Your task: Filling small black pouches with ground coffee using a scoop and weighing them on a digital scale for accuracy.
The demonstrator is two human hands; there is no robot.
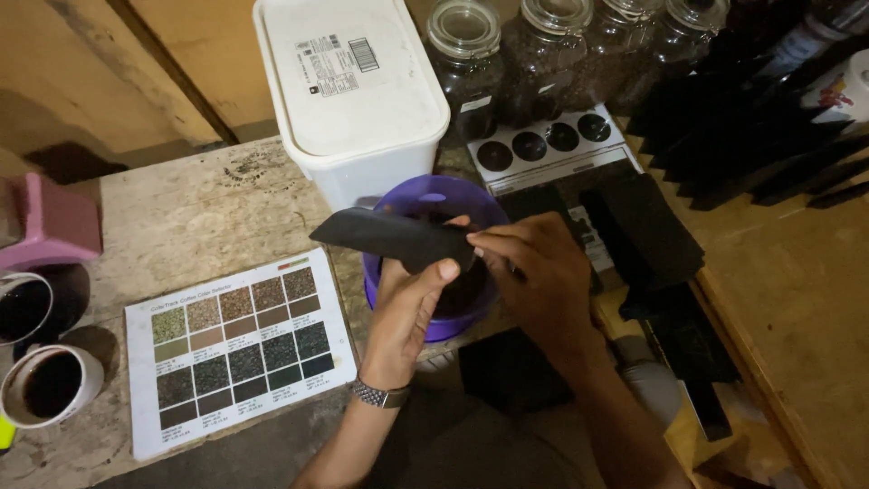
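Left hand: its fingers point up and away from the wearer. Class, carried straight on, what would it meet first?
Probably the purple bowl behind the black pouch the left hand holds; depth is unclear.

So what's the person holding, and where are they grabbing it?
A flat black pouch. The left hand pinches its right end from below, thumb on top; the right hand grips that same end.
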